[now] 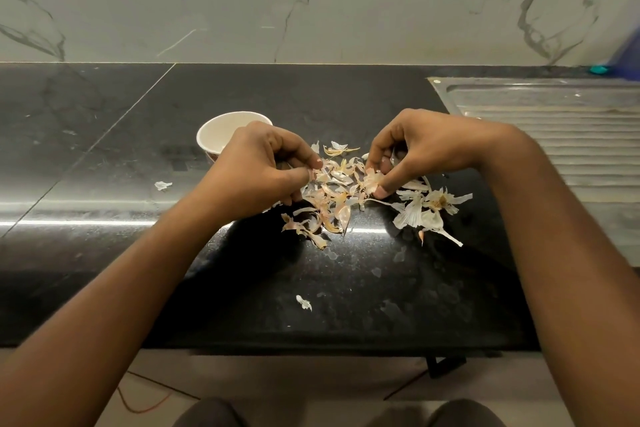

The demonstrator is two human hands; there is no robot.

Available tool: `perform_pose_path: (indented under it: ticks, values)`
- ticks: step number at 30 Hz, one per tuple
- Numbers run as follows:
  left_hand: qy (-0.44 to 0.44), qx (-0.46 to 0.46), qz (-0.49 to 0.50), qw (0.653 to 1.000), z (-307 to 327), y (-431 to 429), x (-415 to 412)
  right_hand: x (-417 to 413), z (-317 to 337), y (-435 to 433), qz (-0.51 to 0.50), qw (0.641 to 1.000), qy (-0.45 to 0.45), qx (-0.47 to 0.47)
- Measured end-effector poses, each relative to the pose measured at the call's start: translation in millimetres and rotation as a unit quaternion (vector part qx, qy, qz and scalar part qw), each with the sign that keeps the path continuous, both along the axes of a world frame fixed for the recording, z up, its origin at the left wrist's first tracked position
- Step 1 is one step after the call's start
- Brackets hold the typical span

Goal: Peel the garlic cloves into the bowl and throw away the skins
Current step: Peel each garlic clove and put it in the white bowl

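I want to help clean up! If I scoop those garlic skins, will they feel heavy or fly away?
Probably light: the garlic skins look thin and papery. They would likely scatter easily; a stray bit lies apart on the counter. Likely floppy too: the right hand pinches one bent piece.

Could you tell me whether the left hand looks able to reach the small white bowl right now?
Probably yes. The small white bowl stands just beyond the left hand on the black stone counter, with nothing between them, though it is pinching a scrap at the pile of papery garlic skins.
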State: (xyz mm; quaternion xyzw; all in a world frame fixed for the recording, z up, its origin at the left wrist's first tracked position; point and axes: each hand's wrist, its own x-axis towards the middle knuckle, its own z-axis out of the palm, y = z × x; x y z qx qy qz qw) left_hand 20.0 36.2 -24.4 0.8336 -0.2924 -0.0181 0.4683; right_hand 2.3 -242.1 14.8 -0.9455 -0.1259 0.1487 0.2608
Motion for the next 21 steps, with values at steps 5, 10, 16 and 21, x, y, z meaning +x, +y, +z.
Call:
perform_pose_path:
  ticks: [5, 10, 16, 21]
  values:
    - [-0.001, 0.008, -0.008, 1.000, -2.2, -2.6, -1.0, -0.9, 0.6, -2.6, 0.008, 1.000, 0.003, -0.004]
    - [-0.002, 0.006, -0.011, 1.000, -3.4, -2.9, -1.0, -4.0, 2.7, -3.0, 0.019, 1.000, 0.009, 0.007]
    - [-0.003, -0.016, -0.009, 1.000, -4.0, -3.0, -0.3, -6.4, 7.2, -3.8, 0.023, 0.994, -0.008, 0.104]
    - [0.011, -0.047, -0.025, 0.999, -3.4, -5.8, -2.4, -6.9, 7.9, 3.6, 0.020, 0.986, -0.051, 0.156]
